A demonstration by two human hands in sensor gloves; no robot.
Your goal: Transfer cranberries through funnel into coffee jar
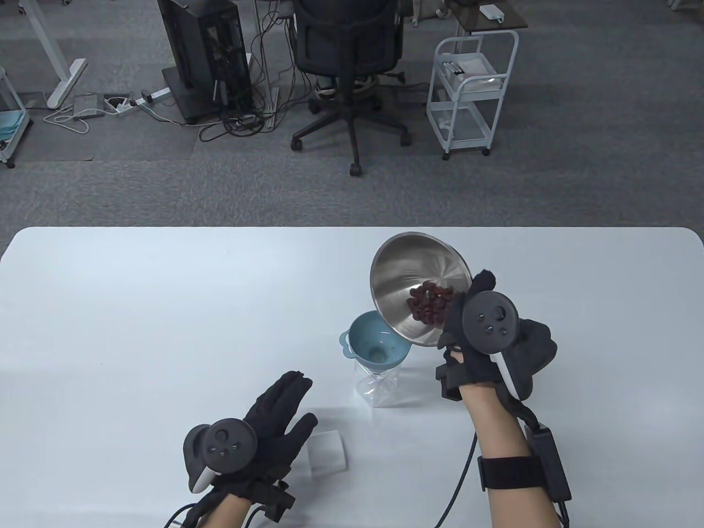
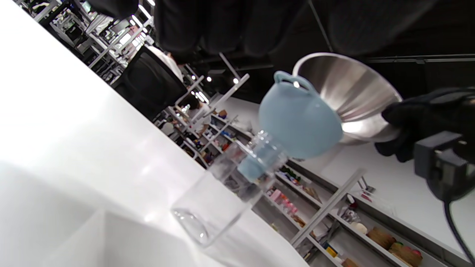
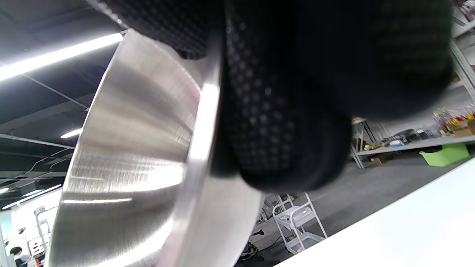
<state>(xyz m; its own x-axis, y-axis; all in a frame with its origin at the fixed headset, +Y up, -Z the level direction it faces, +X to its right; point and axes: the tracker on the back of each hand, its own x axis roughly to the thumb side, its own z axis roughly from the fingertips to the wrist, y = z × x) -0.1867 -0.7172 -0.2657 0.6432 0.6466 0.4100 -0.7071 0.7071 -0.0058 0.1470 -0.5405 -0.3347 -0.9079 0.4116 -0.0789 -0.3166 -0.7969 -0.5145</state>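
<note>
while the cranberries (image 1: 429, 306) sit heaped low in the tilted steel bowl (image 1: 408, 280), none look to have reached the funnel (image 1: 375, 344) yet, so i judge the pour is just starting. the right hand (image 1: 484, 335) grips the bowl's near rim, thumb over the edge by the berries, holding it up with its lower lip over the funnel's right edge. the blue funnel stands in the mouth of the clear jar (image 1: 382, 386), just left of that hand. the left hand (image 1: 258, 434) lies flat on the table with fingers spread, holding nothing, beside a small clear lid (image 1: 327, 451) and apart from the jar. next calls for tipping further, slowly, lip over the funnel's middle; an unheld funnel could tip.
</note>
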